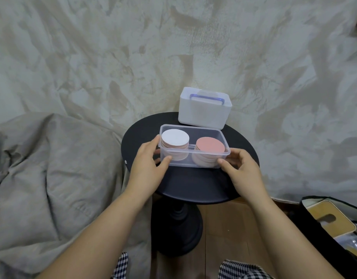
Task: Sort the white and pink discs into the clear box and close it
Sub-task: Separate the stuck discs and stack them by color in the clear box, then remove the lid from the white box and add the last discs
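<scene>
A clear plastic box (193, 129) stands on a small round black table (189, 184). Inside it, a stack of discs with a white one on top (175, 139) sits at the left, and a stack topped by a pink disc (210, 144) sits at the right. The box has no lid on it. My left hand (148, 162) grips the box's left end, thumb on the front wall. My right hand (241, 168) holds the box's right front corner, fingers curled around the end.
A white bin (203, 113) holding a piece with a blue handle stands behind the clear box on the table. A grey blanket lies at the left. An open black bag (334, 222) with items sits on the wooden floor at the right.
</scene>
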A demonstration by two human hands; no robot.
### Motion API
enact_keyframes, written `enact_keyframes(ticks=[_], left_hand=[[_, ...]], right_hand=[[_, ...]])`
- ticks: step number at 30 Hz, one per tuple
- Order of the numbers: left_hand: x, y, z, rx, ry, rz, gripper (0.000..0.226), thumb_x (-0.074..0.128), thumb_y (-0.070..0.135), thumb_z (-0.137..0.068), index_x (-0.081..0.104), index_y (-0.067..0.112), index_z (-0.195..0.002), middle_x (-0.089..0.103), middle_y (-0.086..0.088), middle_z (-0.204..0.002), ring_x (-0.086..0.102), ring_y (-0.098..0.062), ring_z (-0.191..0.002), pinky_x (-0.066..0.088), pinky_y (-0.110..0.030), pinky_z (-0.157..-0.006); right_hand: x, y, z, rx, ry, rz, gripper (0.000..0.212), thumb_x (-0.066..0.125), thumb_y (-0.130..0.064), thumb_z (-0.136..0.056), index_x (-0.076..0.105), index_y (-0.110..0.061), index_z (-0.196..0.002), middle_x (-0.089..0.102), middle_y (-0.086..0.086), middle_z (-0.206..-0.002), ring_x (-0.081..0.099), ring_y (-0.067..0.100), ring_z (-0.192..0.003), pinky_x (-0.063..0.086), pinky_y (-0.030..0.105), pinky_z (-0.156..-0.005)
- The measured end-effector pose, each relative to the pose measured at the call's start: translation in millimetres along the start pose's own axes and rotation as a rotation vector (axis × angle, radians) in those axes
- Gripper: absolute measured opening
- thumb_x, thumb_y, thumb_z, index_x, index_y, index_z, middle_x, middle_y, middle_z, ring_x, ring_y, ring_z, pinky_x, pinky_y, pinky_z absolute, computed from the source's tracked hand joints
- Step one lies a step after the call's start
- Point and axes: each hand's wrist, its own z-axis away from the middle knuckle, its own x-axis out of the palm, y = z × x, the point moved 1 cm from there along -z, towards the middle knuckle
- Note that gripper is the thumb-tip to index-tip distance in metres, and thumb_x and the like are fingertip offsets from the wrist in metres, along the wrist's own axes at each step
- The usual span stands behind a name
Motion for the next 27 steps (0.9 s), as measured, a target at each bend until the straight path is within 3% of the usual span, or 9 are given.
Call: enact_keyframes(ticks=[2, 6, 11, 15, 20, 22, 24, 27], left_hand=[[-5, -1, -1, -0.011, -0.019, 0.016, 0.058, 0.055, 0.001, -0.087, 0.037, 0.018, -0.14, 0.044, 0.003, -0.123, 0.055, 0.001, -0.1, 0.043, -0.001, -0.077], [-21, -4, -12, 0.001, 0.056, 0.016, 0.049, 0.048, -0.003, -0.087, 0.048, 0.02, -0.131, 0.051, 0.002, -0.12, 0.056, -0.01, -0.105, 0.04, -0.008, -0.079], [-31, 13, -51, 0.005, 0.116, 0.038, 0.033, 0.052, 0.004, -0.089, 0.056, 0.018, -0.119, 0.057, -0.003, -0.12, 0.057, -0.014, -0.094, 0.042, -0.024, -0.084], [-21, 34, -96, -0.011, 0.006, -0.043, 0.034, 0.054, 0.016, -0.091, 0.053, 0.02, -0.124, 0.054, 0.004, -0.122, 0.058, -0.015, -0.097, 0.042, -0.026, -0.086], [6, 36, -156, -0.12, -0.12, -0.039, 0.041, 0.053, 0.029, -0.092, 0.046, 0.019, -0.131, 0.048, -0.001, -0.132, 0.052, -0.018, -0.112, 0.043, -0.041, -0.1], [18, 30, -175, -0.164, -0.148, -0.013, 0.044, 0.051, 0.033, -0.092, 0.044, 0.018, -0.133, 0.047, -0.003, -0.135, 0.049, -0.019, -0.116, 0.042, -0.042, -0.101], [28, 21, -191, -0.219, -0.168, 0.01, 0.047, 0.048, 0.037, -0.093, 0.041, 0.018, -0.135, 0.046, -0.004, -0.137, 0.048, -0.021, -0.118, 0.041, -0.042, -0.102], [42, 10, -209, -0.277, -0.202, 0.0, 0.049, 0.044, 0.041, -0.094, 0.041, 0.017, -0.136, 0.046, -0.005, -0.137, 0.048, -0.024, -0.119, 0.041, -0.043, -0.102]], right_hand=[[-4, 0, -1, 0.0, -0.029, 0.011, 0.029, 0.067, -0.013, -0.083, 0.055, -0.027, -0.106, 0.064, -0.014, -0.105, 0.062, 0.003, -0.096, 0.05, 0.031, -0.089], [-19, 3, -10, 0.028, 0.003, -0.006, 0.034, 0.058, -0.004, -0.087, 0.051, -0.025, -0.112, 0.059, -0.005, -0.113, 0.061, 0.006, -0.095, 0.051, 0.041, -0.091], [-31, -12, -46, 0.04, 0.07, 0.004, 0.031, 0.057, -0.012, -0.09, 0.05, -0.017, -0.12, 0.056, 0.0, -0.119, 0.057, 0.005, -0.087, 0.051, 0.031, -0.084], [-30, -26, -94, 0.037, 0.064, 0.054, 0.043, 0.057, -0.025, -0.091, 0.042, -0.017, -0.131, 0.047, 0.0, -0.134, 0.052, 0.013, -0.105, 0.046, 0.037, -0.095], [-17, -31, -150, 0.055, 0.013, 0.116, 0.068, 0.057, -0.04, -0.088, 0.026, -0.015, -0.143, 0.033, 0.002, -0.148, 0.042, 0.019, -0.127, 0.038, 0.037, -0.102], [-11, -28, -167, 0.058, -0.024, 0.132, 0.07, 0.058, -0.038, -0.088, 0.024, -0.012, -0.144, 0.033, 0.002, -0.148, 0.041, 0.019, -0.128, 0.037, 0.031, -0.097], [-5, -22, -179, 0.049, -0.066, 0.123, 0.061, 0.059, -0.033, -0.089, 0.033, -0.013, -0.139, 0.044, -0.001, -0.137, 0.048, 0.017, -0.115, 0.039, 0.023, -0.084], [2, -9, -191, 0.023, -0.096, 0.082, 0.043, 0.06, -0.031, -0.088, 0.046, -0.025, -0.128, 0.057, -0.007, -0.123, 0.055, 0.011, -0.101, 0.042, 0.017, -0.068]])
